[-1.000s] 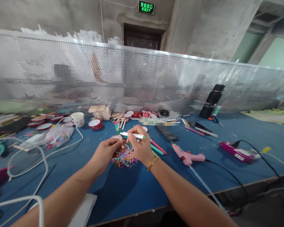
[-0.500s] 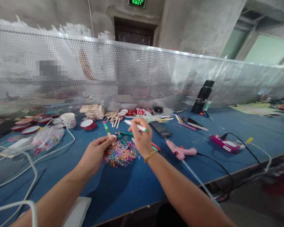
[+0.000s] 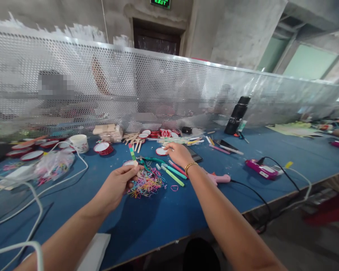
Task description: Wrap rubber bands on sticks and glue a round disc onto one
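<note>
My left hand [image 3: 120, 182] pinches a wooden stick [image 3: 132, 152] banded in red, teal and green, held upright over a heap of colourful rubber bands [image 3: 149, 185]. My right hand [image 3: 179, 153] reaches over the table with its fingertips together beside a round white lid with a red rim [image 3: 161, 151]; what they hold, if anything, is hidden. Between the hands lie a light green marker [image 3: 173, 176], a teal marker [image 3: 177, 172], a red marker [image 3: 176, 165] and green-handled pliers [image 3: 144, 163].
A pink glue gun [image 3: 222, 178] lies partly behind my right forearm. Further off are plain sticks [image 3: 137, 142], stacked lids [image 3: 103, 148], a paper cup [image 3: 79, 143], a black bottle [image 3: 237, 116] and a purple device [image 3: 261, 169]. White cable [image 3: 38, 203] loops at left.
My right hand has moved away from the stick, right and slightly forward. The green-tipped white marker it held no longer shows. The stick in my left hand stands more upright.
</note>
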`<move>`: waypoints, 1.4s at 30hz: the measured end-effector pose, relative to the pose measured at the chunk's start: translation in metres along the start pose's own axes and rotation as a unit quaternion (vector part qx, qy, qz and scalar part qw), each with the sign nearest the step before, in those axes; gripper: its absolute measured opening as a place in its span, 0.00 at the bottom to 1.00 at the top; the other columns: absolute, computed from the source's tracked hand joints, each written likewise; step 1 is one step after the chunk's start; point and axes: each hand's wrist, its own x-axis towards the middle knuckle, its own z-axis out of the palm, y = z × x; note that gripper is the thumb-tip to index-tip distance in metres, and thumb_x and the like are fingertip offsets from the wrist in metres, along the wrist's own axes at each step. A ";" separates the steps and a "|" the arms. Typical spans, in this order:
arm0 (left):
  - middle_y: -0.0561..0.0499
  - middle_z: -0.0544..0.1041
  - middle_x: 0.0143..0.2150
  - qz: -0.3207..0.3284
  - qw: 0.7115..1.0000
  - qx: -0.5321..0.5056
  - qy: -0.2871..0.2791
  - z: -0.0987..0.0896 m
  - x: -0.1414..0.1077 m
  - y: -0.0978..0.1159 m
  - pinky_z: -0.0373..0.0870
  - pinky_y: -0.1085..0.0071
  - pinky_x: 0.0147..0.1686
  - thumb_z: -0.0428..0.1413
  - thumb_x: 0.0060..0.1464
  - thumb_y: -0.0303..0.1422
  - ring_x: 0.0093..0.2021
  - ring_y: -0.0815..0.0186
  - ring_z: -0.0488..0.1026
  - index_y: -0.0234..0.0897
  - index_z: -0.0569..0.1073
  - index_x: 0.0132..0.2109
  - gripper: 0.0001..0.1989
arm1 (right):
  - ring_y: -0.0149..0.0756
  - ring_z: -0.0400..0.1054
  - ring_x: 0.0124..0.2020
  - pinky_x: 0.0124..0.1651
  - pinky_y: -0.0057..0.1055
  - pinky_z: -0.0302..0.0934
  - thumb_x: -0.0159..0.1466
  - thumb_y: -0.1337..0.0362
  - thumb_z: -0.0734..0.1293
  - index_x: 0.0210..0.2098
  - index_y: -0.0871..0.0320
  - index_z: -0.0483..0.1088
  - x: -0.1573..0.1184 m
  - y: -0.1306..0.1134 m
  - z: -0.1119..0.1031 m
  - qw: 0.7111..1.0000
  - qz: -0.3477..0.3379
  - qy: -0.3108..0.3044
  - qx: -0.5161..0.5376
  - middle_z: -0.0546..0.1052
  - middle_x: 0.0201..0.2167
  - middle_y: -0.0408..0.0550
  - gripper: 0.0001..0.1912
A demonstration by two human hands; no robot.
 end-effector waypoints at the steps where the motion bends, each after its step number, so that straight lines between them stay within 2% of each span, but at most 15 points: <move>1: 0.55 0.68 0.23 0.018 1.000 -0.011 0.008 -0.001 0.001 0.000 0.52 0.79 0.18 0.65 0.42 0.39 0.19 0.77 0.58 0.33 0.78 0.40 0.18 | 0.33 0.69 0.36 0.40 0.29 0.59 0.59 0.68 0.61 0.37 0.55 0.72 0.000 0.000 0.004 1.000 0.015 0.001 -0.002 0.78 0.38 0.46 0.11; 4: 0.55 0.68 0.25 0.079 0.995 -0.054 0.040 -0.004 0.002 0.003 0.54 0.79 0.19 0.66 0.40 0.38 0.21 0.77 0.60 0.34 0.77 0.38 0.17 | 0.32 0.69 0.33 0.38 0.28 0.59 0.61 0.69 0.59 0.45 0.58 0.66 -0.002 -0.010 0.015 0.999 0.040 0.002 0.033 0.77 0.35 0.46 0.13; 6: 0.56 0.68 0.25 0.104 0.989 -0.080 0.067 -0.006 0.003 0.006 0.54 0.80 0.20 0.66 0.40 0.37 0.23 0.76 0.61 0.34 0.77 0.36 0.16 | 0.33 0.70 0.33 0.38 0.28 0.59 0.63 0.68 0.57 0.49 0.60 0.63 -0.007 -0.023 0.019 0.998 0.032 -0.011 0.047 0.77 0.33 0.47 0.15; 9: 0.55 0.68 0.25 0.122 0.983 -0.103 0.092 -0.009 0.003 0.009 0.54 0.81 0.20 0.66 0.40 0.37 0.25 0.75 0.63 0.35 0.76 0.35 0.14 | 0.34 0.70 0.35 0.40 0.29 0.58 0.66 0.67 0.55 0.47 0.59 0.65 -0.017 -0.041 0.019 0.999 0.000 -0.042 0.007 0.77 0.34 0.48 0.13; 11: 0.54 0.69 0.27 0.116 0.984 -0.107 0.088 -0.009 0.003 0.009 0.54 0.81 0.20 0.65 0.40 0.37 0.26 0.75 0.63 0.34 0.77 0.35 0.14 | 0.34 0.70 0.37 0.42 0.29 0.58 0.65 0.69 0.56 0.45 0.57 0.67 -0.025 -0.046 0.014 0.998 -0.011 -0.057 -0.003 0.77 0.36 0.48 0.12; 16: 0.53 0.71 0.28 0.084 0.991 -0.084 0.059 -0.006 0.003 0.006 0.55 0.81 0.20 0.66 0.40 0.38 0.25 0.76 0.62 0.33 0.78 0.36 0.16 | 0.35 0.70 0.42 0.44 0.30 0.57 0.66 0.67 0.57 0.49 0.56 0.65 -0.055 -0.032 -0.010 0.999 -0.037 0.004 -0.005 0.78 0.39 0.47 0.13; 20: 0.53 0.69 0.26 0.092 0.993 -0.064 0.039 -0.001 0.001 0.006 0.55 0.80 0.20 0.67 0.39 0.39 0.24 0.77 0.60 0.33 0.79 0.34 0.16 | 0.39 0.69 0.41 0.44 0.32 0.56 0.66 0.62 0.59 0.43 0.56 0.70 -0.089 -0.020 -0.021 0.989 -0.005 0.052 -0.139 0.77 0.35 0.49 0.11; 24: 0.52 0.70 0.27 0.090 0.995 -0.041 0.023 0.000 0.000 0.005 0.55 0.80 0.20 0.66 0.40 0.39 0.24 0.76 0.61 0.34 0.79 0.35 0.16 | 0.41 0.66 0.41 0.45 0.35 0.54 0.64 0.62 0.61 0.36 0.55 0.73 -0.109 -0.017 -0.014 0.970 -0.013 0.063 -0.235 0.75 0.33 0.50 0.09; 30: 0.52 0.69 0.27 0.090 0.995 -0.036 0.017 -0.003 0.000 0.003 0.55 0.79 0.20 0.65 0.41 0.39 0.24 0.76 0.60 0.34 0.79 0.36 0.15 | 0.40 0.67 0.37 0.41 0.34 0.56 0.63 0.63 0.62 0.31 0.57 0.73 -0.108 -0.022 0.000 0.965 -0.025 0.029 -0.260 0.74 0.32 0.52 0.09; 38: 0.52 0.70 0.28 0.089 0.995 -0.035 0.005 -0.001 -0.002 0.003 0.54 0.78 0.19 0.65 0.43 0.39 0.22 0.77 0.59 0.34 0.78 0.34 0.13 | 0.44 0.68 0.38 0.41 0.37 0.57 0.62 0.64 0.62 0.33 0.60 0.73 -0.104 -0.025 0.007 0.958 -0.035 0.013 -0.285 0.75 0.35 0.57 0.09; 42: 0.54 0.68 0.26 0.084 0.996 -0.037 0.001 -0.003 -0.003 0.003 0.54 0.78 0.19 0.64 0.44 0.39 0.21 0.77 0.58 0.35 0.78 0.36 0.14 | 0.43 0.68 0.39 0.41 0.36 0.57 0.62 0.65 0.62 0.35 0.60 0.73 -0.100 -0.028 0.010 0.953 -0.026 -0.001 -0.302 0.75 0.36 0.57 0.09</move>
